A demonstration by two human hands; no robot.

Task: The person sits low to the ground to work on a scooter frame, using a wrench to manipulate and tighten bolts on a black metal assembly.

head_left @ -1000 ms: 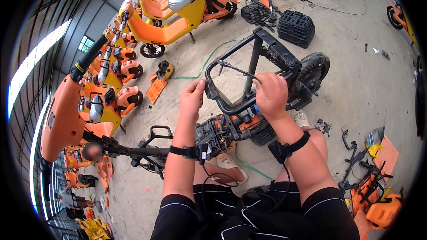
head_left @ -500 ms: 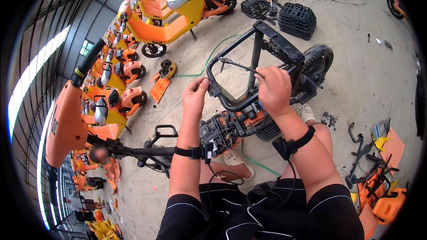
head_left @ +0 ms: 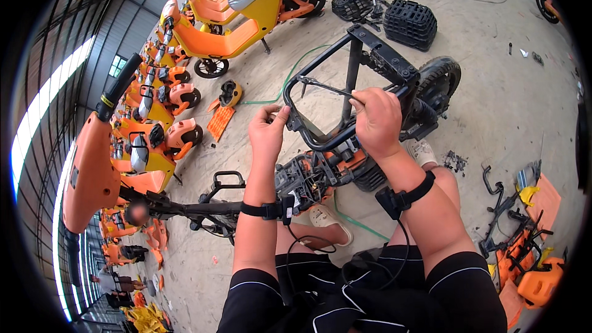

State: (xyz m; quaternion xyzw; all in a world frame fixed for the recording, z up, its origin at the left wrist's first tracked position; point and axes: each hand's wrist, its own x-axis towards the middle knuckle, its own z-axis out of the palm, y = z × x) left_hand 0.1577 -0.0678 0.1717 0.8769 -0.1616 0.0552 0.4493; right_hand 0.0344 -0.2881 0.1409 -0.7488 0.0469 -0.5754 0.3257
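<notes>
A stripped-down scooter stands before me, its bare black tubular frame [head_left: 325, 147] rising above the exposed wiring. My right hand [head_left: 379, 122] is closed in a pinch on the near end of a thin dark rod [head_left: 330, 88]. That rod reaches leftward across the frame's opening to the far left bend, where a short piece hangs down from it. Just left of the frame's corner, my left hand [head_left: 267, 126] has thumb and forefinger pinched together; what they hold, if anything, is too small to make out. Below the hands lie tangled wires [head_left: 317, 182] and orange parts.
The orange handlebar cover [head_left: 92, 169] stands at left, the rear wheel [head_left: 441, 89] at right. Black plastic baskets [head_left: 410, 24] lie beyond. Removed parts [head_left: 518, 240] are piled at lower right. A green hose [head_left: 290, 86] crosses the floor; yellow-orange scooters [head_left: 228, 31] line the left.
My left hand has shifted slightly left, a little farther from the frame's corner. My right hand keeps its pinch on the rod, whose far end has moved slightly left and up.
</notes>
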